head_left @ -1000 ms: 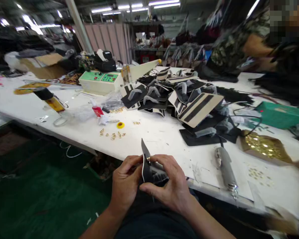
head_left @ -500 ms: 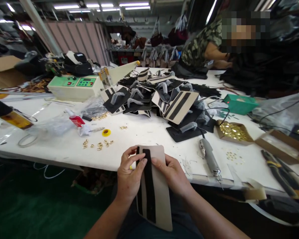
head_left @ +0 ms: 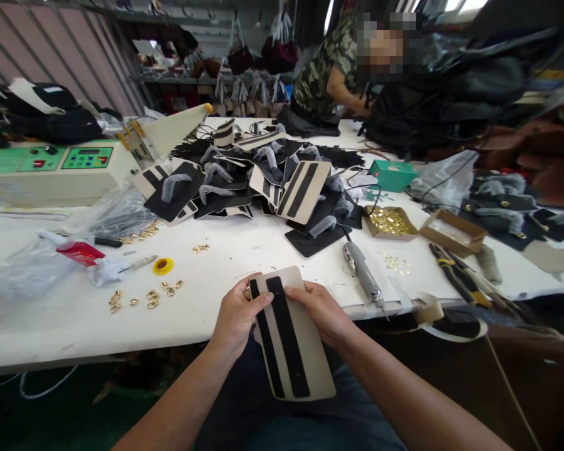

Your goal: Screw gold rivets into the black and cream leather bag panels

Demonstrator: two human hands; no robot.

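A beige panel with two black strips (head_left: 317, 351) is held in front of me, over my lap at the table's front edge. My left hand (head_left: 237, 316) grips its upper left side, thumb lying on the face near the strips and fingers behind. On the upper right side my right hand (head_left: 323, 310) pinches the same panel, its thumb on the face and the other fingers hidden behind. Small marks show near the ends of the wider strip. Beyond the hands lies a pile of similar black and beige panels (head_left: 305, 191), several with plastic-wrapped handles.
Gold clasps (head_left: 153, 297), a yellow tape roll (head_left: 163, 266) and a red-labelled bottle (head_left: 79, 252) lie left. A grey electric screwdriver (head_left: 361, 272), pliers (head_left: 458, 275) and a box of gold pieces (head_left: 391, 222) lie right. A green-fronted machine (head_left: 56, 175) stands left; a person (head_left: 329, 75) works behind.
My view has swung to the right, so the table's things sit further left. Both hands still hold the panel; the left fingers that showed over its face have drawn back, leaving the thumb there.
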